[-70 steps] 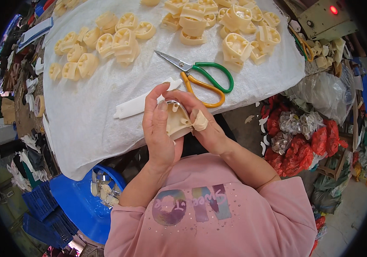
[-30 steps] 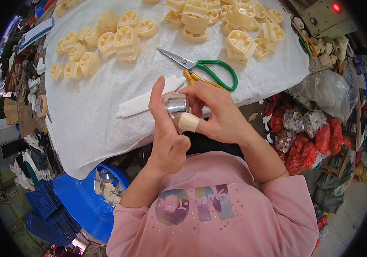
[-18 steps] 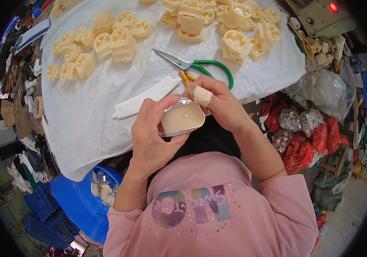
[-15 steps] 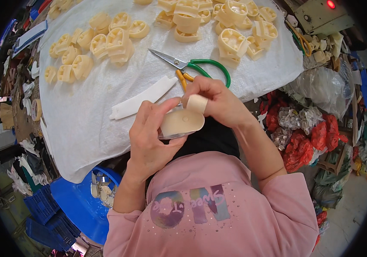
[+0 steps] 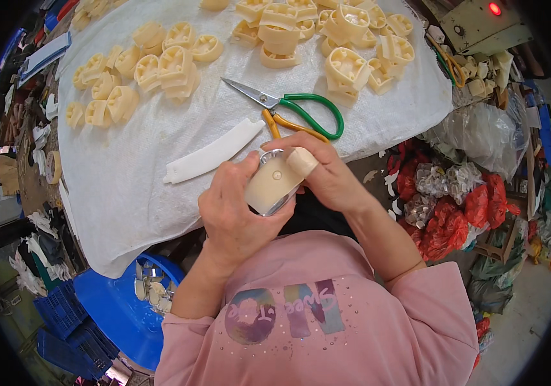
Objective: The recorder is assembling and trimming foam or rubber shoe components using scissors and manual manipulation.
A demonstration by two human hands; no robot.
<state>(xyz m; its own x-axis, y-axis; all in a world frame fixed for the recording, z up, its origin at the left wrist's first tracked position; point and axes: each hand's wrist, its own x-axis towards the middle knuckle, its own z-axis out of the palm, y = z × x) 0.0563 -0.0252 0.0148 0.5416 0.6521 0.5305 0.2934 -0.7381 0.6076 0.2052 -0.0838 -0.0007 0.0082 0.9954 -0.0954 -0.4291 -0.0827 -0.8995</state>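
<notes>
My left hand point(image 5: 233, 199) is closed round a cream part with a shiny metallic rim point(image 5: 264, 190), held just off the near edge of the cloth. A small round mark shows on its cream face. On the part's right side my right hand point(image 5: 330, 170) grips it too, a tan wrap covering the thumb. The right fingertips are partly hidden behind the part. Just beyond my hands lie open scissors point(image 5: 269, 101) with one green and one yellow handle. A curved white strip point(image 5: 214, 151) rests to their left.
Several cream hollow plastic pieces point(image 5: 175, 64) lie in groups across the far side of the white cloth point(image 5: 134, 199). At lower left stands a blue basin point(image 5: 111, 315) containing shiny pieces point(image 5: 154, 288). Red plastic bags point(image 5: 446, 225) and clear bags crowd the right.
The cream part has been turned in my hands, so its shiny rim shows more. My left fingers have shifted round it, and my right hand has moved slightly right and down.
</notes>
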